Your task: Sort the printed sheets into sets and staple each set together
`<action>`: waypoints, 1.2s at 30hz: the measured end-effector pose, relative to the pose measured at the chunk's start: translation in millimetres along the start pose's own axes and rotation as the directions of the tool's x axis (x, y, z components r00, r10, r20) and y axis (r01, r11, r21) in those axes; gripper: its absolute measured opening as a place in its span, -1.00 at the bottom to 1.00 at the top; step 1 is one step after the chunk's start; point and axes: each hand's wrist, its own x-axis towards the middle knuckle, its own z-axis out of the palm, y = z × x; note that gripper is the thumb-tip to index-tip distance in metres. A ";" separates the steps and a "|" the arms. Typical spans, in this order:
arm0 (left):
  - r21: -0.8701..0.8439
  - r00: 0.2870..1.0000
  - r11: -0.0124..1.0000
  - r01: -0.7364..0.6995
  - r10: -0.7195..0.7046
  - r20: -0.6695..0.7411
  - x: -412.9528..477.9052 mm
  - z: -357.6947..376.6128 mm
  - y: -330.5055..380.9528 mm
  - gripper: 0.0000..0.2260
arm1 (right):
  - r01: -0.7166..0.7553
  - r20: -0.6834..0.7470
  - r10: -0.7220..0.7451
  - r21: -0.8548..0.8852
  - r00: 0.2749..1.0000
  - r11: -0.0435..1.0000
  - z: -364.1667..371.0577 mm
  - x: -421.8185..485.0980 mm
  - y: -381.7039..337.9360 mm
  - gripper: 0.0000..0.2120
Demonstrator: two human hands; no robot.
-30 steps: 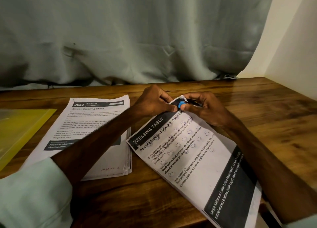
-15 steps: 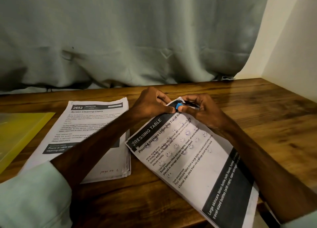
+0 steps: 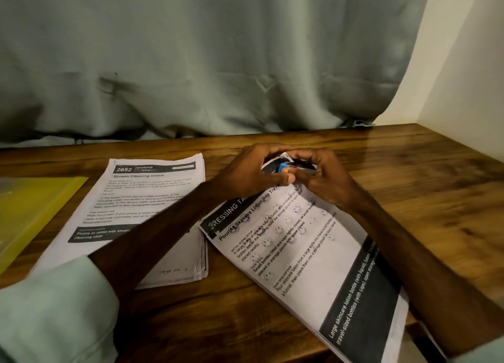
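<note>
A set of printed sheets titled "Pouring Skincare Lotion" lies slanted on the wooden table, its near end over the front edge. At its far top corner a small blue and black stapler sits on the paper. My left hand pinches that corner and touches the stapler's blue end with curled fingers. My right hand curls round the stapler from the right. A second stack headed "Screen Cleaning Check" lies to the left, partly under my left forearm.
A yellow folder lies at the left edge of the wooden table. A grey-green curtain hangs along the back, and a white wall borders the table's right side.
My hands have closed in tighter round the stapler and the paper's corner. The view has tilted slightly. The sheets stay where they were.
</note>
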 end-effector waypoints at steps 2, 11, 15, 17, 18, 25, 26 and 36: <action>0.000 0.998 0.999 -0.053 0.053 -0.013 -0.6 2.2 -0.9 -0.56 | -0.005 0.003 0.005 -0.008 1.000 1.000 0.3 0.8 1.7 -0.70; -0.018 0.993 0.996 -0.093 0.091 -0.080 -0.3 3.6 -12.1 -0.59 | 0.056 -0.024 -0.059 -0.109 0.998 0.992 3.8 0.5 4.2 -0.75; -0.036 0.997 0.998 -0.048 0.046 -0.063 -0.5 3.2 -14.8 -0.55 | 0.028 -0.013 -0.030 -0.088 0.999 0.996 6.6 -0.2 5.2 -0.77; 0.014 0.999 0.999 0.042 -0.042 0.004 -0.5 2.1 -15.3 -0.48 | 0.014 0.000 -0.014 -0.019 1.000 1.000 5.8 -0.3 5.2 -0.78; 0.055 0.992 0.992 0.113 -0.115 0.046 -0.4 0.9 -17.6 -0.44 | -0.003 0.006 0.003 0.009 1.000 1.000 4.9 -0.1 5.9 -0.77; -0.235 0.962 0.932 0.274 -0.263 0.081 -4.2 -10.2 -25.8 -0.84 | -0.088 -0.012 0.091 0.156 0.996 0.984 -4.2 -4.7 8.8 -0.65; -0.258 0.961 0.926 0.275 -0.263 0.078 -4.5 -10.6 -24.5 -0.86 | -0.105 -0.015 0.110 0.199 0.994 0.974 -5.2 -5.3 10.5 -0.68; -0.404 0.938 0.849 0.341 -0.336 0.085 -2.3 -9.6 -18.8 -0.80 | -0.332 -0.097 0.392 0.370 0.915 0.867 -15.8 -3.1 3.4 -0.54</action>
